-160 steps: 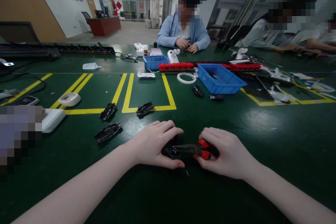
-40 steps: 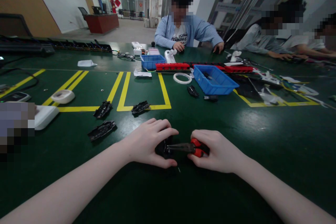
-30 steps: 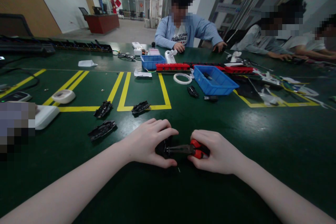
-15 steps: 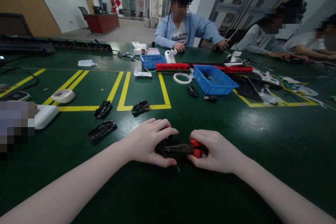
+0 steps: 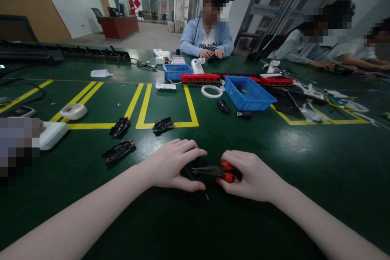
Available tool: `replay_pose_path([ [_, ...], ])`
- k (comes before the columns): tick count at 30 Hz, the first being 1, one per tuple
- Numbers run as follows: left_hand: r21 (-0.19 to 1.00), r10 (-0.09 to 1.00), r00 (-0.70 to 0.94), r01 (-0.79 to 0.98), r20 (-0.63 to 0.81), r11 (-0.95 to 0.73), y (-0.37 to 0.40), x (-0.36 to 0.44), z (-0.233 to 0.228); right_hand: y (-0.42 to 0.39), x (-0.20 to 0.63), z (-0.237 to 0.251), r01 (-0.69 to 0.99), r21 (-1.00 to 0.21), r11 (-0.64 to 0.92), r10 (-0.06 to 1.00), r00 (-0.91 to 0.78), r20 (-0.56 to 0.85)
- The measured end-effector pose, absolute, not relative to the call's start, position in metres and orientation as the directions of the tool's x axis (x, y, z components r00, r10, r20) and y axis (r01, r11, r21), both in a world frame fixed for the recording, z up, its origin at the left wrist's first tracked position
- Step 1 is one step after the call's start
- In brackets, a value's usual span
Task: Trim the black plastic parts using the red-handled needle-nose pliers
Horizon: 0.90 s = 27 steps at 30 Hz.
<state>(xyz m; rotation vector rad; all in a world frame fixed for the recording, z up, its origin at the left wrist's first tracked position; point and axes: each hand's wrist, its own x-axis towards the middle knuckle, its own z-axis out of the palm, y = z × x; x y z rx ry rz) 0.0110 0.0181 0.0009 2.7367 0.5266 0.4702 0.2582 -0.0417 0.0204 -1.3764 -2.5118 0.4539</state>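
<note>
- The left hand [image 5: 172,165] lay cupped over a small black plastic part [image 5: 186,170] and pressed it onto the green table [image 5: 304,150]. I think it did that so the part could not slide.
- The part sat right in front of the person, between the two hands. Most of it was hidden under the fingers.
- The right hand [image 5: 252,175] was closed tight around the red handles of a pair of thin-nosed metal pliers [image 5: 213,171].
- The long nose of the pliers lay flat, close to the table, and pointed left at the part. Its tip reached the part's edge. I could not tell if it was pinching anything.
- Both hands rested low on the table, probably to stay steady for small work.
- Three more black plastic parts [image 5: 119,126] lay to the left, well apart from the hands, near the yellow tape lines [image 5: 143,105].
- A blue plastic bin [image 5: 251,95] stood farther back on the right, with a white ring [image 5: 211,91] beside it.
- A person in a light blue jacket [image 5: 207,38] sat at the far side of the table, with both hands close together.
</note>
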Motion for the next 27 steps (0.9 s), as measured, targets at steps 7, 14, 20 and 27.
replay_pose_path([
  [7,0.361,0.396,0.885,0.296,0.244,-0.884,0.019,0.011,0.0,-0.043,0.259,0.016,0.771,-0.354,0.529,0.844,-0.519,0.132],
  [14,0.363,0.415,0.872,0.31,0.26,-0.878,0.019,0.011,-0.001,-0.042,0.264,0.011,0.761,-0.285,0.583,0.811,-0.526,0.256],
  [20,0.366,0.422,0.872,0.32,0.246,-0.874,0.018,0.01,0.001,-0.045,0.267,0.016,0.792,-0.293,0.536,0.844,-0.503,0.185],
  [27,0.324,0.431,0.87,0.347,0.241,-0.88,0.01,0.011,0.006,-0.042,0.294,0.038,0.858,-0.409,0.311,0.94,-0.34,0.0],
])
